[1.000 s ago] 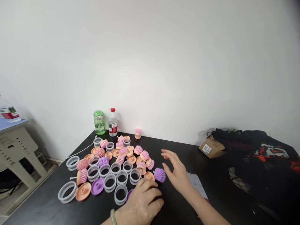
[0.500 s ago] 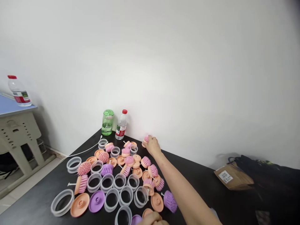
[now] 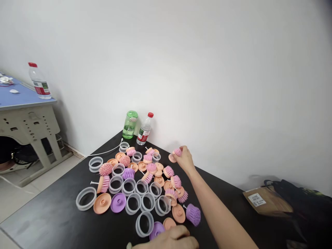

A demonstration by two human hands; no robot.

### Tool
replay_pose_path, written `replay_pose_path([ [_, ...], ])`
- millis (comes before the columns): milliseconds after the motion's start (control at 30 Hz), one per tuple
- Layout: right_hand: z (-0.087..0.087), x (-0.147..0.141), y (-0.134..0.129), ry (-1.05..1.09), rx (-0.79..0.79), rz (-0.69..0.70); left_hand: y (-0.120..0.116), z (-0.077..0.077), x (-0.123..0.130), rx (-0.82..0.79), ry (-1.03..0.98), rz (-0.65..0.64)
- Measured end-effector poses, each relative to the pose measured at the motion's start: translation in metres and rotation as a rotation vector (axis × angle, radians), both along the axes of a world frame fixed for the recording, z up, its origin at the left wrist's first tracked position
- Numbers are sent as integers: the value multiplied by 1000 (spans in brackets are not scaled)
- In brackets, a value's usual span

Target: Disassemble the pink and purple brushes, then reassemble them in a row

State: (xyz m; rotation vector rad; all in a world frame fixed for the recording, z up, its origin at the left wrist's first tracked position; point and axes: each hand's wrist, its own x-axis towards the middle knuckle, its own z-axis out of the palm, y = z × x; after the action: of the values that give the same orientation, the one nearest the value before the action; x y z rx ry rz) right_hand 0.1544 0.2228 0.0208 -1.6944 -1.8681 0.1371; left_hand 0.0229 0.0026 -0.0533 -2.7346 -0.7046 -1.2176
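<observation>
The small brush head [image 3: 177, 152] has stubby pink bristles and a smooth peach base, and sits tilted at the far edge of the bench [image 3: 52, 207], close to the wall. The right hand [image 3: 183, 158] has it in a narrow grip, fingers around the bristled part. The left hand [image 3: 173, 239], cut off at the near edge, lies beside a peach disc [image 3: 169, 223] and a purple disc [image 3: 156, 230]; its grip cannot be told. Across the black bench spread translucent rings [image 3: 137, 226], more discs, and pink and purple bristled pieces [image 3: 193, 214]. At the far corner stand a green bottle [image 3: 130, 125] and a red-capped bottle [image 3: 145, 130], with a white cable [image 3: 103, 152] to their left. A brown paper bag [image 3: 271, 201] and dark cloth [image 3: 311, 212] lie right. The wall [image 3: 207, 86] is plain white; a blue-topped desk [image 3: 23, 98] stands far left.
</observation>
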Motion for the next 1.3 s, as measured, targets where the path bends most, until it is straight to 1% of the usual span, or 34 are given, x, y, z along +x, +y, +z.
replay_pose_path([
  [67, 8, 15, -28, 91, -10, 31, 2, 16, -3, 74, -55, -44],
  [133, 13, 29, -65, 175, -30, 100, 2, 34, -11, 123, -140, -53],
  [200, 16, 39, -108, 253, -52, 171, 3, 48, -23, 84, -130, -7],
  [233, 16, 43, -129, 286, -59, 201, 4, 52, -28, 67, -171, 36],
  [267, 15, 46, -149, 341, -70, 246, 5, 54, -32, 32, -188, 56],
  [300, 14, 48, -167, 471, -95, 327, 7, 54, -35, -12, -213, 80],
  [333, 12, 49, -182, 561, -104, 376, 9, 53, -37, -60, -233, 99],
  [400, 6, 49, -204, 680, -88, 434, 12, 48, -36, -145, -256, 123],
  [433, 3, 49, -211, 714, -73, 441, 13, 46, -34, -179, -261, 129],
  [533, -8, 47, -221, 823, -65, 471, 11, 47, -23, -228, -250, 117],
  [600, -15, 47, -223, 902, -81, 508, 8, 54, -16, -226, -224, 108],
  [667, -21, 48, -224, 971, -82, 526, 4, 64, -10, -220, -199, 110],
  [767, -29, 50, -228, 1063, -83, 496, 3, 78, -4, -212, -164, 119],
  [833, -33, 51, -230, 1100, -96, 438, 4, 82, -2, -193, -135, 105],
  [900, -36, 51, -231, 1115, -112, 379, 5, 79, -1, -176, -127, 80],
  [967, -38, 49, -232, 1112, -131, 352, 6, 72, -2, -172, -147, 73],
  [1067, -40, 46, -232, 1102, -159, 363, 4, 62, -7, -162, -165, 95],
  [1233, -41, 42, -234, 1052, -193, 392, 3, 54, -12, -3, -184, 99],
  [1300, -39, 42, -235, 1046, -204, 396, 4, 51, -13, 18, -185, 94],
])
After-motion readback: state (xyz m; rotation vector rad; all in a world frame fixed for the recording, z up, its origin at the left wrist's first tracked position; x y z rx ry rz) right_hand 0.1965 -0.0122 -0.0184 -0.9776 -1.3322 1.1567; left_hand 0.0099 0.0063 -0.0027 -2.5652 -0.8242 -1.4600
